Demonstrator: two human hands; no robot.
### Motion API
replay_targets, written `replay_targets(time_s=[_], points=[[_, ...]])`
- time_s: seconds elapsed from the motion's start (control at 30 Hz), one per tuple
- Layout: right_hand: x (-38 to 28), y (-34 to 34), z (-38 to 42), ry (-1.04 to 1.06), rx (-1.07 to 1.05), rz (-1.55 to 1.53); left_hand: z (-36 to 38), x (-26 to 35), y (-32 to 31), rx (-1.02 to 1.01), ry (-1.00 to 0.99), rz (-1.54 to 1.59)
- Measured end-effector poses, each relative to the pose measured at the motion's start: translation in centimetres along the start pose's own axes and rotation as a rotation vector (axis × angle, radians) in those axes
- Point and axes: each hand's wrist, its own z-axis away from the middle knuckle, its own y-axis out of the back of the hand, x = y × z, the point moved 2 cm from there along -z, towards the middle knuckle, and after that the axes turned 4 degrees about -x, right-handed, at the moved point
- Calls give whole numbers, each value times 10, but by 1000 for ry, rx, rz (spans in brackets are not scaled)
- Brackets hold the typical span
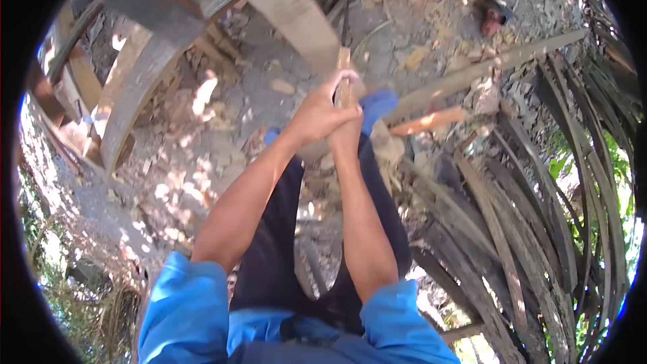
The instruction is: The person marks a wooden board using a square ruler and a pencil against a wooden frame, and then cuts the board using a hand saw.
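Observation:
Both my hands grip one wooden handle (344, 59) that runs away from me toward the ground. My left hand (315, 116) wraps around it from the left. My right hand (346, 133) is closed just below and behind, touching the left hand. What is at the handle's far end is hidden among planks and dirt. My blue sleeves are rolled above the elbows, and my blue shoe (377, 104) shows beyond the hands.
Pale wooden planks (286, 7) and a curved board (135, 81) lie on the dirt ahead and left. A long pole (485, 67) crosses to the right. Many thin dark bent strips (526, 229) pile up on the right. A red tool (492, 21) lies far right.

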Motion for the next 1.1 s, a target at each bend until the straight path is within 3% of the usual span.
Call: replay_targets(time_s=[0.03,0.1,0.13,0.17,0.23,0.27,0.3,0.33,0.37,0.43,0.47,0.5,0.53,0.57,0.6,0.63,0.67,0.7,0.8,0.87,0.9,0.93,1.03,1.07,1.1], points=[[12,12,43,24,-86,206,51,14,-18,-7,1,-71],[-4,30,142,102,-17,369,89,38,-23,37,-132,-286],[-21,41,192,-65,-64,190,118,89,-20,-190,472,316],[-31,50,241,-288,-118,1,171,103,-34,-187,403,283],[-32,34,296,-621,-95,209,202,122,-41,-223,396,283],[-16,-6,295,-634,-24,681,187,109,-40,-218,369,280],[2,-5,252,-486,58,690,164,89,-35,-206,329,265],[19,3,177,-124,56,549,102,39,-36,-80,263,200],[30,2,104,89,38,541,36,-9,-24,-80,231,226],[29,4,-5,170,-139,607,-30,-2,2,-67,369,284],[47,0,-18,68,-117,436,-37,-2,7,-33,272,231],[65,-3,-9,-47,-126,268,-26,2,6,11,202,190],[48,4,23,-39,-83,197,-8,10,3,31,144,147],[28,10,55,-29,-41,125,31,33,-14,57,253,230],[-20,30,120,143,45,160,80,56,-28,7,235,184],[-18,33,146,66,66,133,133,74,-41,-38,212,144],[-17,35,173,-11,89,104,182,96,-50,-190,406,221],[-8,29,174,-31,121,175,203,126,-43,-244,441,270],[29,4,158,-56,210,375,166,84,-40,-218,329,245],[47,-10,74,117,179,407,37,2,-16,-156,271,64],[48,-14,25,119,112,302,-13,-26,-7,76,22,92],[39,-14,-13,39,30,131,-42,-17,14,0,-5,84],[-6,11,29,-212,-113,68,5,21,2,-20,220,205],[15,18,93,99,22,411,52,29,-22,89,156,3],[-16,29,138,-10,9,98,105,46,-37,-99,313,144]])
